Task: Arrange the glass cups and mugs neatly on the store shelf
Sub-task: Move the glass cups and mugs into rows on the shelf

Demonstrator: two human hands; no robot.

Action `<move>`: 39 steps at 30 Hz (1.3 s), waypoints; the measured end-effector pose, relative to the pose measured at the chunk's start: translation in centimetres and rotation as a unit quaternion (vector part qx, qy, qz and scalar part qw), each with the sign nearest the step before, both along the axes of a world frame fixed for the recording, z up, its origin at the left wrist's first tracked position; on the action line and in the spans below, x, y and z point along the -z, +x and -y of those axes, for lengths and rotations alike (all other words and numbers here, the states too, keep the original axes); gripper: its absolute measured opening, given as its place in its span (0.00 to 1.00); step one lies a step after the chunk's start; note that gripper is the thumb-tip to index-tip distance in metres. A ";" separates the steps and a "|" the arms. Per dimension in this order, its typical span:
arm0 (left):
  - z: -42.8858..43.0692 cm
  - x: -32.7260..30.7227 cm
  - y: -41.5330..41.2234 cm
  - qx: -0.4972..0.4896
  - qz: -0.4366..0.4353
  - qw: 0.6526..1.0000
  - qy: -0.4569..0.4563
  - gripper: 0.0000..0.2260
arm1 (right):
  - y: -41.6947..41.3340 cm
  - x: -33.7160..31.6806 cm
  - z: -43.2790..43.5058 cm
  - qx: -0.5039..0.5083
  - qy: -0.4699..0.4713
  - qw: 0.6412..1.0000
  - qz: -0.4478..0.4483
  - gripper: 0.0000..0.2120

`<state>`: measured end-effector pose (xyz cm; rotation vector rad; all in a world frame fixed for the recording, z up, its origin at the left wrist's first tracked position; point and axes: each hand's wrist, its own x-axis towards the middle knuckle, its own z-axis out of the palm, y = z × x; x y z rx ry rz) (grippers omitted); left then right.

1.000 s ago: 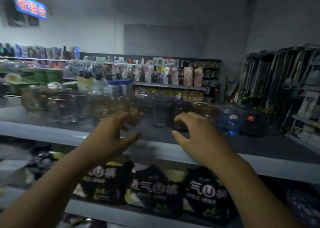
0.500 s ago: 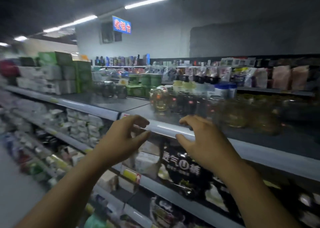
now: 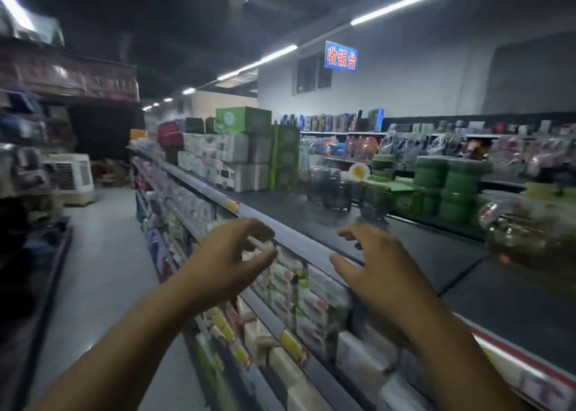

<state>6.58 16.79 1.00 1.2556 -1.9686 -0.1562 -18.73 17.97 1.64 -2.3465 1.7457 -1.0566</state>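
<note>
A small group of dark clear glass cups stands on the dark top shelf, well beyond my hands. At the right edge a blurred round glass jar sits on the same shelf. My left hand hovers in front of the shelf's front edge, fingers loosely curled, holding nothing. My right hand hovers over the shelf edge, fingers spread and bent, also holding nothing. Neither hand touches a glass.
Green round tins and green boxes stand behind the cups, white boxes further left. Lower shelves hold packaged goods. An aisle floor runs on the left, with a white appliance at its end.
The view has swung left along the shelf. The long row of glasses has slid out to the right, and another group of cups has come into view. Both hands stay raised and hold nothing.
</note>
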 end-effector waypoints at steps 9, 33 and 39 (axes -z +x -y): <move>18.5 0.2 5.6 0.076 -0.010 0.997 -0.017 0.13 | 7.9 -0.1 14.5 0.053 0.001 0.994 -0.096 0.21; 59.8 -3.0 0.3 0.185 0.169 0.968 -0.032 0.19 | 11.3 -3.6 43.6 0.314 -0.036 0.940 -0.125 0.09; 60.5 -2.4 1.4 0.204 0.139 0.968 -0.040 0.10 | 12.9 -3.5 43.8 0.240 -0.076 0.961 -0.115 0.06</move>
